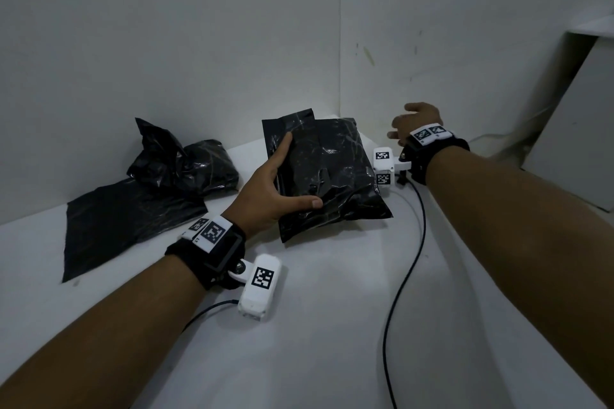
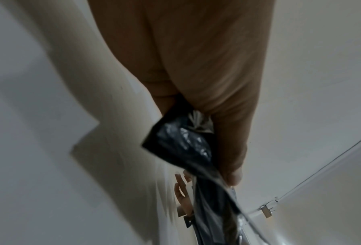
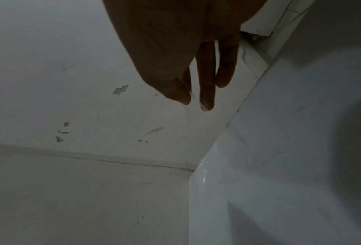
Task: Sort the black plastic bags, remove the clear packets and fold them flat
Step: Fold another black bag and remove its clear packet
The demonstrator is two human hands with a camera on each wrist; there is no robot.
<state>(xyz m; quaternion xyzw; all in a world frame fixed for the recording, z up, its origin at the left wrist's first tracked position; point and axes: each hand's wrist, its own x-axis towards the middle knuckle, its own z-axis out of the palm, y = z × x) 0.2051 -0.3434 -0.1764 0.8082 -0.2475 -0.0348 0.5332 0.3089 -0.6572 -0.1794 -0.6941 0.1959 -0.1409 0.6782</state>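
Gripping one of three black bags (image 1: pixel 327 173) — left hand (image 1: pixel 275 189).

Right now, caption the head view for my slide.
Left hand grips a full black bag on the white table; right hand open.

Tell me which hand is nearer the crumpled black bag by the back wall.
Left. The left hand grips the full black bag just beside the crumpled black bag; the right hand hovers beyond the full bag, near the corner.

Dim, grey light; wrist views blurred; wide-angle edge distortion.
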